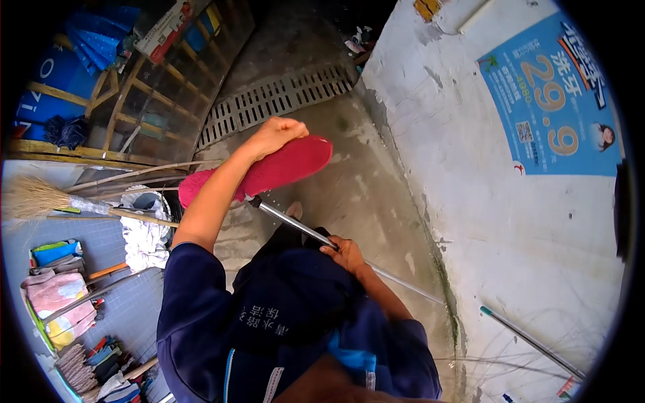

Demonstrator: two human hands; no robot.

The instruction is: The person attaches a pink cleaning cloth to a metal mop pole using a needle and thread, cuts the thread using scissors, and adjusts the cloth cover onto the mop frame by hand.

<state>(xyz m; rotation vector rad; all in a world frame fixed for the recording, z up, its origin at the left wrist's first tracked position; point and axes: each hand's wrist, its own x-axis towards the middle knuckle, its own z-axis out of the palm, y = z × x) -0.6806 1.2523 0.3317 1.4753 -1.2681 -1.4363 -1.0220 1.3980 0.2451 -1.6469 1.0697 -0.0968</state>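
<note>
A flat mop with a long red head point(292, 164) is held up in front of me, fluffy at its left end and smoother at the right. My left hand point(277, 138) reaches across it, fingers curled closed on its upper edge; my forearm hides part of the pad. From the black joint under the head, the silver mop pole point(289, 220) slants down to the right. Around that pole my right hand point(346, 254) is closed, close to my body. The pole's far end comes near the base of the white wall.
A slotted drain grate point(275, 101) crosses the concrete floor ahead. At left are a straw broom point(40, 199), a bucket with white cloth point(144, 232) and several mops and rags. A white wall point(430, 127) with a blue poster point(557, 101) stands right; a metal pole point(534, 342) leans there.
</note>
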